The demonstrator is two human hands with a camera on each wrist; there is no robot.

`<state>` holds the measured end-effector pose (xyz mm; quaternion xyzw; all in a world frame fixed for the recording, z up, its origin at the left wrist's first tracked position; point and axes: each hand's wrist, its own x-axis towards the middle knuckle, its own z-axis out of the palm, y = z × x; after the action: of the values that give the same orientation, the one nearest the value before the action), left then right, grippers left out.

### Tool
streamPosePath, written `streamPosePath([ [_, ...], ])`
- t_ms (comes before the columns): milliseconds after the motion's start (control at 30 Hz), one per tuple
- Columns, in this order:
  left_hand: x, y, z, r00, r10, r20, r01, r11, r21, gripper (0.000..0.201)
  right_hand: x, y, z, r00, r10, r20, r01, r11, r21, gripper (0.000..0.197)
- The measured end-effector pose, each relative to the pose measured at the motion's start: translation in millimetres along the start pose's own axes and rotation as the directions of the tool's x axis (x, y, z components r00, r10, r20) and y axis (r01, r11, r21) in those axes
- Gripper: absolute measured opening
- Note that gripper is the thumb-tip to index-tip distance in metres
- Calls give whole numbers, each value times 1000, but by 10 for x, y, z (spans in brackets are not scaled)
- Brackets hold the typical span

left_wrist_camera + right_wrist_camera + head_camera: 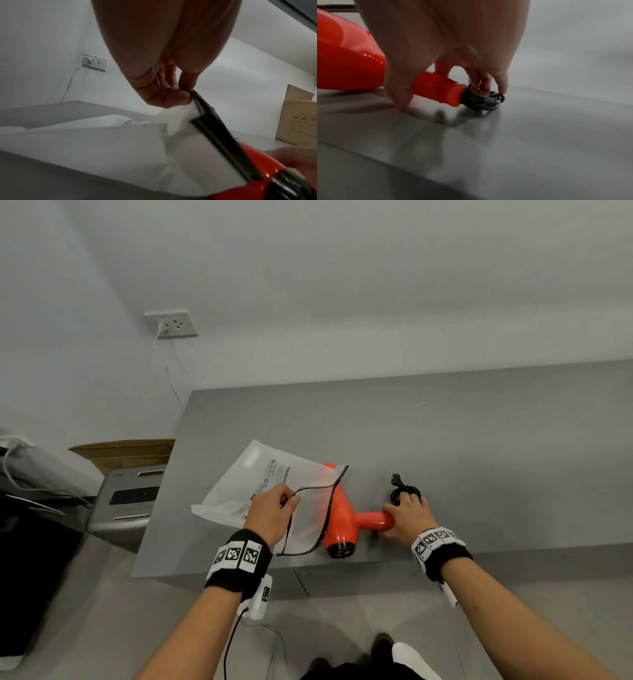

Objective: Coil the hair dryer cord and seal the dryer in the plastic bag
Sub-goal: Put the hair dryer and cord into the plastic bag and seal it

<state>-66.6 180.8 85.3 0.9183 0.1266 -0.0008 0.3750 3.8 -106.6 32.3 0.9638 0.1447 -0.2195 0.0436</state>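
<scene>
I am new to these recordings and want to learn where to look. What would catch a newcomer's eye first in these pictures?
The bright orange hair dryer lies on the grey table, its barrel partly inside the open mouth of the translucent plastic bag. The left hand pinches the bag's black-edged rim, and the right hand grips the dryer's handle end beside the coiled black cord.

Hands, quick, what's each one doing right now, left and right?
Left hand: pinching the black-edged mouth of the translucent white plastic bag, holding it open.
Right hand: gripping the orange hair dryer handle, fingertips on the coiled black cord.
</scene>
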Motion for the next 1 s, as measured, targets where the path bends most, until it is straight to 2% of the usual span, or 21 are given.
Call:
streamPosePath([
  [133,103,-126,-72,999,-23,-46,25,998,54,12,-151,24,-168,996,-89,-8,89,995,36,36],
  [300,273,-287,-211,993,-26,-117,45,986,163,12,-584,119,-319,989,-144,-29,145,988,53,35],
  [500,362,-230,-125,993,100,-55,-80,957,279,15,-1024,162,-478,962,-271,29,271,963,-2,35],
  [667,299,-69,27,972,233,27,-231,935,268,14,-1068,5,-517,944,-329,23,329,943,-51,38],
  [767,166,61,94,938,328,115,-347,909,230,17,-1009,-73,-563,952,-306,-13,304,951,-58,37],
  [867,3,196,175,914,356,195,-392,898,200,22,-928,-131,-588,974,-216,-63,216,976,-13,34],
  [933,-92,264,225,897,387,215,-424,890,170,22,-875,-184,-586,987,-140,-84,144,989,42,28],
  [1000,-177,337,281,858,472,204,-502,855,132,19,-819,-248,-574,991,-62,-117,76,989,126,20],
])
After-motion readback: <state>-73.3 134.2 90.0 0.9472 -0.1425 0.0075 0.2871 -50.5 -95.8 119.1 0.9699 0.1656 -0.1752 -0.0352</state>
